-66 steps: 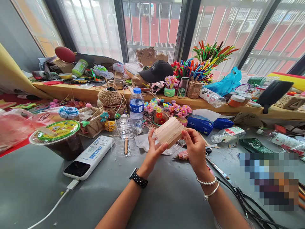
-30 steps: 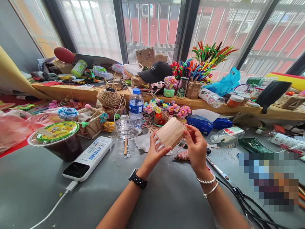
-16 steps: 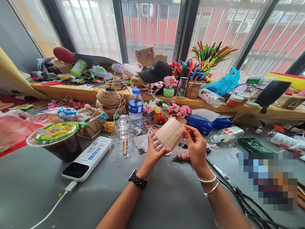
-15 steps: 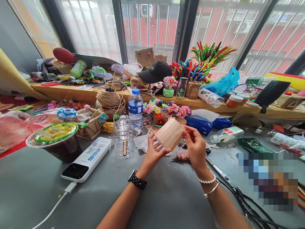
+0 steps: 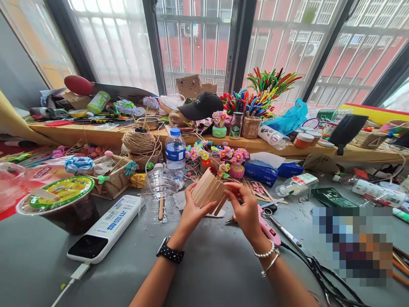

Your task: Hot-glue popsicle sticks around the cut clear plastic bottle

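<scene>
A panel of several pale popsicle sticks [image 5: 209, 192], set side by side with stepped ends, is held tilted above the grey table. My left hand [image 5: 196, 211] grips its left and lower edge, thumb across the front. At its right edge, my right hand [image 5: 244, 209] pinches a stick between thumb and fingers. Just behind my right hand a pink glue gun [image 5: 267, 228] lies on the table, partly hidden. A clear cut plastic bottle [image 5: 159, 196] with a stick by it stands left of my left hand.
A white power bank [image 5: 110, 228] with a cable and a lidded cup [image 5: 60, 204] stand at left. Scissors [image 5: 287, 232] and black cable lie at right. Behind are a water bottle [image 5: 175, 155], twine [image 5: 140, 143], a blue tissue pack [image 5: 262, 170] and a crowded wooden ledge [image 5: 198, 138].
The panel has turned, so its sticks stand more steeply. My hands sit slightly lower and further left in view, and more of the glue gun shows. The whole view has shifted a little.
</scene>
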Tool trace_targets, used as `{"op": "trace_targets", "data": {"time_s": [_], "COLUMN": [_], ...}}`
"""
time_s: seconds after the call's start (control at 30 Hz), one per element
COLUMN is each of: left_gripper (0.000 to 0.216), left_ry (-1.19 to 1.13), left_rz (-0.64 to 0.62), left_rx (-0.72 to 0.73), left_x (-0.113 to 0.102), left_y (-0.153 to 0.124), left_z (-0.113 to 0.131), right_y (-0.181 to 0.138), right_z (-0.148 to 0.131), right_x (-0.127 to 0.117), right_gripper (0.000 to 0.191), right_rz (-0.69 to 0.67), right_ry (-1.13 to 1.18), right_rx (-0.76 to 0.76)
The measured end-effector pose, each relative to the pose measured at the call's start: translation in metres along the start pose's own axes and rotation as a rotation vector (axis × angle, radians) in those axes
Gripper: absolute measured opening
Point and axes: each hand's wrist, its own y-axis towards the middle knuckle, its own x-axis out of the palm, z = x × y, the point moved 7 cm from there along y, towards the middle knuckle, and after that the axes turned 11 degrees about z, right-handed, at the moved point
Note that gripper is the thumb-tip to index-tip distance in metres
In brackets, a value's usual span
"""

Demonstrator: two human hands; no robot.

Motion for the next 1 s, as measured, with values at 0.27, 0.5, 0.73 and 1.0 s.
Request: {"op": "trace_targets", "data": {"time_s": [0.27,0.5,0.73,1.0], "left_gripper": [0.075,0.09,0.073,0.014], "left_ry": [0.179,0.192,0.34,0.358], "left_rz": [0.007,-0.044,0.007,0.116], "left_rx": [0.279,0.414,0.686,0.888], "left_x": [0.003,0.009,0.009,0.006], "left_y": [0.007,-0.005,-0.021,-0.04], "left_z": [-0.005,0.005,0.034,0.057], "right_y": [-0.005,-0.017,-0.002,0.005], "right_z": [0.008,-0.005,0.0,0.011], "right_x": [0.013,0.028,0.01,0.003], "right_gripper": [0.015,0.015,0.018,0.019], "right_rz": [-0.158,-0.302,-0.138,-0.108], "right_ry": [0.0,0.004,0.137,0.233], "right_rx": [-0.001,-0.047,0.141,0.274]}}
